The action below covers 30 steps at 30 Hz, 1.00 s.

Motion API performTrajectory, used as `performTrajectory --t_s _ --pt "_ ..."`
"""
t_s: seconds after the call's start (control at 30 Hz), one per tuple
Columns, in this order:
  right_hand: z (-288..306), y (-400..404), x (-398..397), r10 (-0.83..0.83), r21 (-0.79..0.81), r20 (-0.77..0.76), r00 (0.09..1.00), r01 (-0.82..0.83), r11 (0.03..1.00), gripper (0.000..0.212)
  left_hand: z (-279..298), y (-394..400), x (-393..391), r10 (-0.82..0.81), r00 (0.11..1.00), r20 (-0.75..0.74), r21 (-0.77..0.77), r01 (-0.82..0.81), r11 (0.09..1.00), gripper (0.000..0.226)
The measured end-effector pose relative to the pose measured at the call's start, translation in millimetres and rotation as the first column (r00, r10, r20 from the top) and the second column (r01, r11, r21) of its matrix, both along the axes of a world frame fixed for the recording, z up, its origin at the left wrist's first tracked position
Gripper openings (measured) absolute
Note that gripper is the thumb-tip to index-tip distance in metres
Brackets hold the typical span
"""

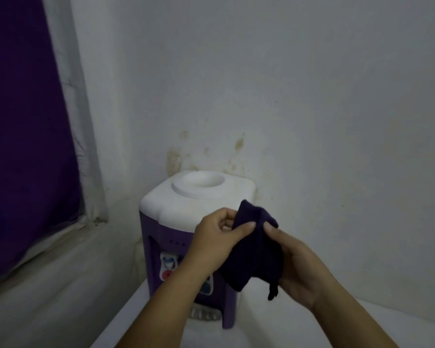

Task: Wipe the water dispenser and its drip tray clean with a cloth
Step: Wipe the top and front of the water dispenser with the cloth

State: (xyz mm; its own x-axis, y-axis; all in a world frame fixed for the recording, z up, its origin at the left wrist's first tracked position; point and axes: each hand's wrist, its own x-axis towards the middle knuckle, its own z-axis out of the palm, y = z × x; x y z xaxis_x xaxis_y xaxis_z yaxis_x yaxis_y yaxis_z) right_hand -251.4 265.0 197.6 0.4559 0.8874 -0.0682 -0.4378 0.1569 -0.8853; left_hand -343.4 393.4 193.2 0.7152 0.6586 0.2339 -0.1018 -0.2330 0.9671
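Note:
A small water dispenser [186, 204] with a white top and purple body stands on a white surface in the corner. Its grey drip tray [206, 314] shows at the base, partly hidden by my left forearm. In front of the dispenser I hold a dark purple cloth [254, 249] with both hands. My left hand [219, 239] pinches its upper left part between thumb and fingers. My right hand [296, 267] grips its right side, thumb on top. The cloth hangs folded between them, above the tray and off the dispenser.
A stained white wall [286, 109] rises right behind the dispenser. A purple curtain [23, 134] and a white frame stand at the left. The white surface [274, 322] under the dispenser stretches toward me and to the right.

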Motion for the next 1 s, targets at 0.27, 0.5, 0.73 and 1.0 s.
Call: performTrajectory --t_s 0.27,0.5,0.73,1.0 --pt "40.5 68.1 3.7 -0.534 0.264 0.677 0.506 0.510 0.819 0.022 13.6 79.6 -17.4 0.284 0.958 -0.026 0.340 -0.259 0.904 0.023" --pt "-13.6 137.8 -12.8 -0.129 0.208 0.972 -0.194 0.473 0.856 0.036 -22.4 150.1 -25.3 0.418 0.904 -0.088 0.585 -0.293 0.757 0.027" --pt "-9.6 143.1 1.7 -0.074 0.141 0.988 -0.132 0.619 0.773 0.040 -26.5 181.0 -27.2 0.362 0.932 -0.013 0.633 -0.273 0.725 0.023" --pt "-20.2 169.9 -33.9 -0.111 0.317 0.933 -0.342 0.635 0.705 0.037 -25.8 198.1 -11.7 0.388 0.922 0.014 0.632 -0.309 0.710 0.007"
